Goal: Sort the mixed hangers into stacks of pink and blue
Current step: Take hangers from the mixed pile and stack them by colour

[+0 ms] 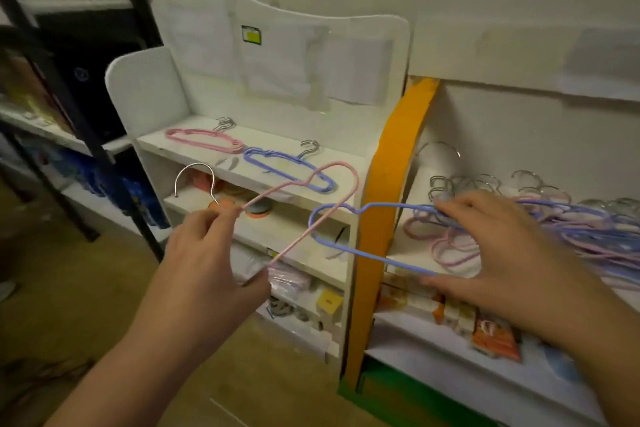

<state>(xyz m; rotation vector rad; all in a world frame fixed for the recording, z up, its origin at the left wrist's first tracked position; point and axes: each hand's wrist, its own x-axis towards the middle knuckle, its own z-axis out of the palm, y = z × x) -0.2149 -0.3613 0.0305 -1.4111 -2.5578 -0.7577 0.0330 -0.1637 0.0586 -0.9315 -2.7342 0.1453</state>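
No text can be read anywhere: the small yellow-and-green sticker [251, 35] on the white shelf back [284, 55] and the orange packets [495, 336] lower down are too blurred.

I count two sorted stacks on the white shelf [346, 152]: one pink stack [204, 139], one blue stack [287, 165]. One pink hanger [304, 184] and one blue hanger [346, 239] are lifted. The mixed pile [571, 229] is too tangled to count.

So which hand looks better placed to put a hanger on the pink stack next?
The left hand: it already holds a pink hanger and is nearer the pink stack; the right hand grips a blue hanger.
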